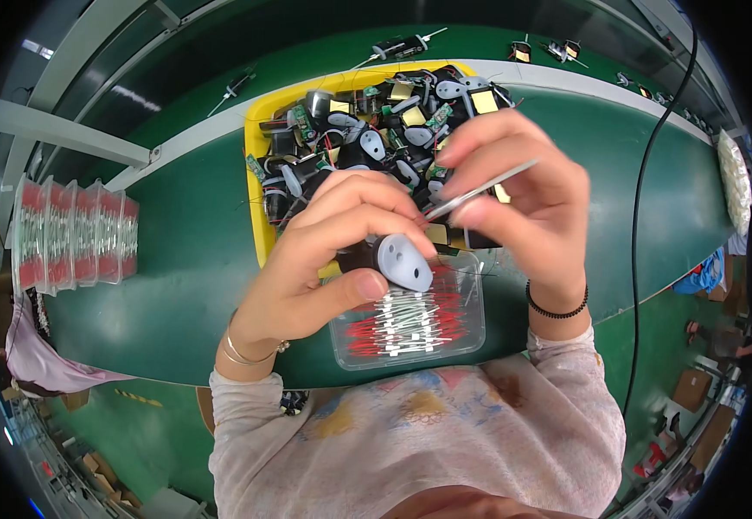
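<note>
My left hand [324, 251] is closed around a small black motor with a pale grey oval end cap [403, 264]. The cap has dark holes and faces me; my fingers hide much of the body. In my right hand [531, 203], pinched between thumb and fingers, is a slim silvery tool [484, 187] that looks like tweezers. Its lower end is beside my left fingertips, where a thin red wire shows, slightly blurred. Below both hands sits a clear plastic tray [471, 342] of red-and-white wire leads [406, 324].
A yellow bin [261, 229] full of similar motors, with wires and green circuit boards, stands behind my hands. Stacked clear trays [77, 233] of leads are at left. A black cable [640, 216] crosses the green table at right. More motors [402, 48] lie beyond a pale rail.
</note>
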`<action>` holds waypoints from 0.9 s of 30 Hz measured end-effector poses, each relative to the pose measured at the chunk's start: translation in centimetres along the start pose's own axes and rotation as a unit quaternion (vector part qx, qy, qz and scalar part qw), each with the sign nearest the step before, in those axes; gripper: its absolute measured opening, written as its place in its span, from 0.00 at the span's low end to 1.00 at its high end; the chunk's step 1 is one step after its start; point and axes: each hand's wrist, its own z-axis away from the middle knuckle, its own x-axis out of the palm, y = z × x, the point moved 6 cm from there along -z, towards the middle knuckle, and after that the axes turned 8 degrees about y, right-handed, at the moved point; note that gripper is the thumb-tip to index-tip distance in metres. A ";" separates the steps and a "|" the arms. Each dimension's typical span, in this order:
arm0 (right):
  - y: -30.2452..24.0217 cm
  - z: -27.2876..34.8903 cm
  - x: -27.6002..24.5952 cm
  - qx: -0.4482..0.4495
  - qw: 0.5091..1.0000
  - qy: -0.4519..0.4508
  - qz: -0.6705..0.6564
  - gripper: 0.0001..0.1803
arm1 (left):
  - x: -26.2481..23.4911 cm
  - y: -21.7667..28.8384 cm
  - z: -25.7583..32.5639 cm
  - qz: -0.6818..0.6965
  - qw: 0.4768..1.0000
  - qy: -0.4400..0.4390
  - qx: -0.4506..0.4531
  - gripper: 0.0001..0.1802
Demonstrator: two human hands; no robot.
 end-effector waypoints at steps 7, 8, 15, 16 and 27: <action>-2.9 1.7 -1.0 -0.076 0.989 0.123 0.023 0.12 | 0.1 -0.8 0.7 0.058 0.996 0.072 -0.003 0.23; -3.3 1.8 -0.7 -0.098 0.988 0.099 0.061 0.12 | 0.1 -0.5 0.7 0.037 0.995 0.085 0.039 0.22; -4.7 2.2 0.3 -0.118 0.982 0.051 0.138 0.11 | -0.8 0.6 1.0 -0.117 0.968 0.164 0.148 0.19; -4.7 2.2 0.3 -0.116 0.982 0.052 0.138 0.11 | -0.7 0.8 0.9 -0.141 0.967 0.148 0.154 0.19; -4.5 2.2 0.2 -0.089 0.980 0.067 0.162 0.10 | -0.7 1.8 1.0 -0.217 0.941 0.198 0.167 0.18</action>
